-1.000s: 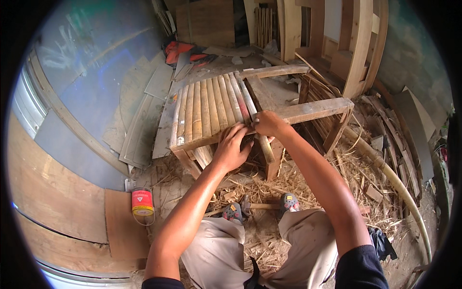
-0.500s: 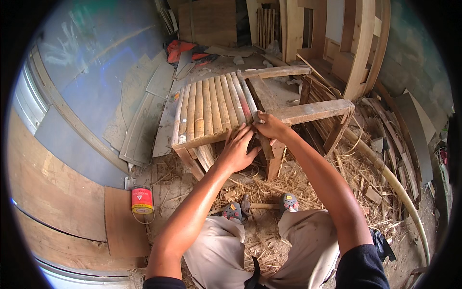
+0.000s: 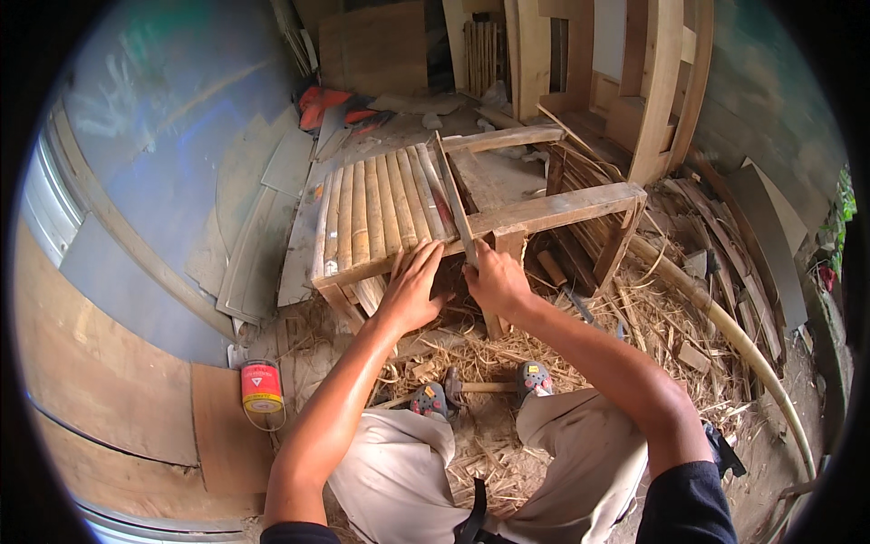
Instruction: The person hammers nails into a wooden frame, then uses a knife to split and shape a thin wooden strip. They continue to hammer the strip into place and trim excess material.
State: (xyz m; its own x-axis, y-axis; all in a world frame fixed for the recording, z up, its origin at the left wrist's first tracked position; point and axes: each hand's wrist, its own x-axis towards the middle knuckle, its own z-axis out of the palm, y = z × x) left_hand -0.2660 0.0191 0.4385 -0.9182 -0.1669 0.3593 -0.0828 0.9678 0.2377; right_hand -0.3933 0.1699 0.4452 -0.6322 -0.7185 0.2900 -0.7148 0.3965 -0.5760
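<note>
A wooden bench frame (image 3: pixel 555 210) stands before me, with a row of bamboo slats (image 3: pixel 367 213) laid side by side over its left part. My right hand (image 3: pixel 498 279) is closed around the near end of a long, thin bamboo strip (image 3: pixel 456 199). The strip runs away from me across the frame, tilted on edge, just right of the laid slats. My left hand (image 3: pixel 417 292) rests on the frame's front rail by the slats' near ends, its fingers stretched out and the thumb apart.
A hammer (image 3: pixel 489 387) lies by my feet among bamboo shavings (image 3: pixel 485 444). Under the frame is a wooden-handled tool (image 3: pixel 551 269). A red and yellow can (image 3: pixel 262 388) stands at left. At right lie a long bamboo pole (image 3: pixel 725 322) and scrap boards (image 3: pixel 739 254).
My right hand has moved slightly down and tipped the strip up on edge, away from the neighbouring slats. My left hand has slid a little left along the rail.
</note>
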